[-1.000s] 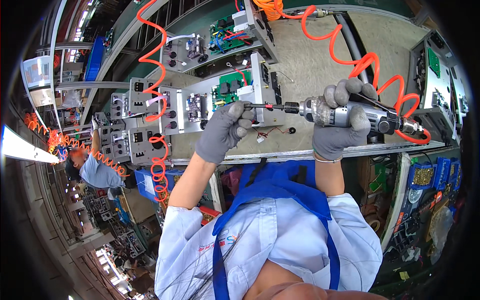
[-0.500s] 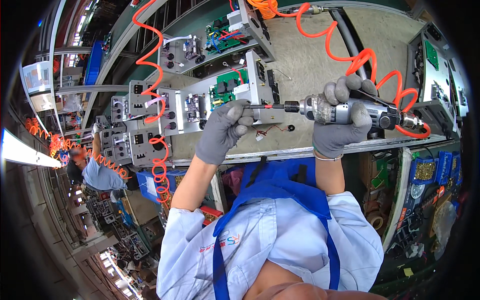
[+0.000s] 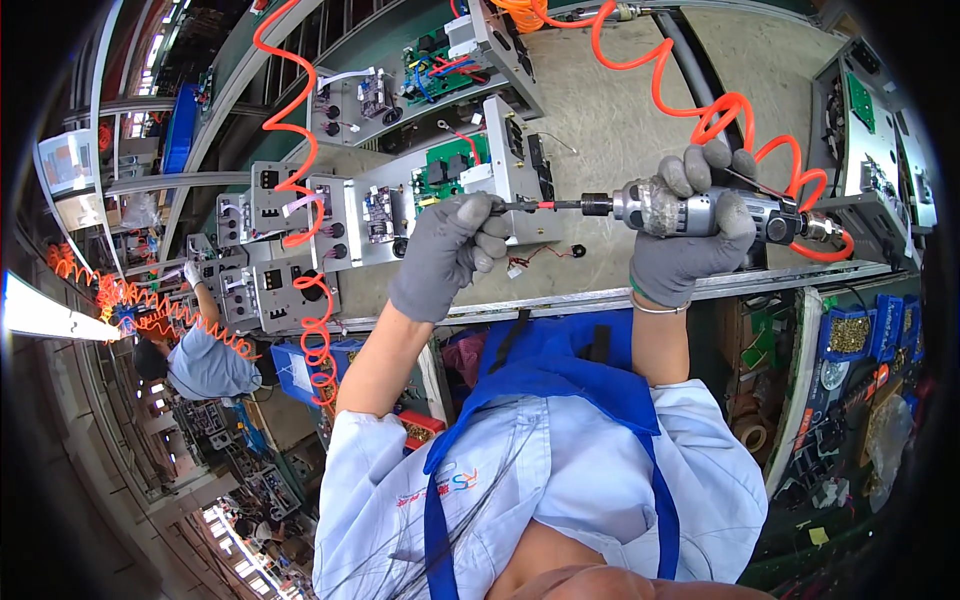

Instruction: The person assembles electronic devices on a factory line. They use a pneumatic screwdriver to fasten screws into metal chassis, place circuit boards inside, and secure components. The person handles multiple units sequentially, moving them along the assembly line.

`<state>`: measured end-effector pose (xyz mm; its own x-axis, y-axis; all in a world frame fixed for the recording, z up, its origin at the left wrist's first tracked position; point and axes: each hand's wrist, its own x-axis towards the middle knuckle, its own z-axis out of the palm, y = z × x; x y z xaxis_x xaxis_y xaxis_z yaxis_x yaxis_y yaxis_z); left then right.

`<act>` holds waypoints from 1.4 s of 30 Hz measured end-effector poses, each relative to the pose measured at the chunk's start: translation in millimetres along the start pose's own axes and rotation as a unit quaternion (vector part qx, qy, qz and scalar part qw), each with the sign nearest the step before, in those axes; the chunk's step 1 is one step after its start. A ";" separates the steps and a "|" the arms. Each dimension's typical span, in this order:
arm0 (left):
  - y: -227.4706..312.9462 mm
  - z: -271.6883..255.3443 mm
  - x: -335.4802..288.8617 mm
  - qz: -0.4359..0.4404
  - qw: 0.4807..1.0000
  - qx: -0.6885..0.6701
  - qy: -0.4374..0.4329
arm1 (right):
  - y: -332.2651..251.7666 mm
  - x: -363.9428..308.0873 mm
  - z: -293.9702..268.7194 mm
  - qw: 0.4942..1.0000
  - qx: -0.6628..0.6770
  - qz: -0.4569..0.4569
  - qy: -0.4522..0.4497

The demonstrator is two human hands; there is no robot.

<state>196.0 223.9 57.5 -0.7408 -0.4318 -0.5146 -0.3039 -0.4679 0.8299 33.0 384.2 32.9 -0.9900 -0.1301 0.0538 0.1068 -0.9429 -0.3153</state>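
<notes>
My right hand [image 3: 690,245], in a grey glove, is wrapped round a silver pneumatic screwdriver [image 3: 775,222] held level, its black chuck pointing left. A long dark bit [image 3: 568,205] with a red band sticks out of the chuck. My left hand [image 3: 445,255], also gloved in grey, pinches the bit's far end; the fingers hide the tip and anything that may be on it. Just behind the left hand stands an open metal chassis [image 3: 500,140] with a green circuit board [image 3: 440,180]. A small red-and-black wire lead [image 3: 535,258] lies on the workbench [image 3: 600,110] below the bit.
Another open chassis [image 3: 510,50] sits farther back, and more units [image 3: 270,290] stand at left. A coiled orange air hose [image 3: 720,115] runs to the screwdriver; another orange hose [image 3: 318,140] hangs at left. At far right is a grey housing [image 3: 870,130]. A co-worker [image 3: 210,355] is at far left.
The screwdriver and its bit have shifted slightly right, away from my left hand, which stays pinched. The co-worker at far left has moved a little.
</notes>
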 end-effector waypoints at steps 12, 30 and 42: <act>8.0 -57.3 54.0 0.074 0.888 0.455 0.000 | 3.0 24.2 -65.2 0.999 0.034 0.003 0.010; -10.0 -50.4 61.3 0.091 0.917 0.387 0.018 | 22.3 20.9 -53.7 0.997 -0.012 0.032 0.065; 13.6 -39.9 52.5 0.056 0.880 0.472 -0.018 | 24.2 25.7 -63.7 0.994 -0.025 0.041 0.095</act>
<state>176.9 164.1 33.2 -0.8106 -0.4026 -0.4252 -0.5777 0.4311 0.6931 4.3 377.5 -33.6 -0.9779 -0.1418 -0.1534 0.1888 -0.9141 -0.3590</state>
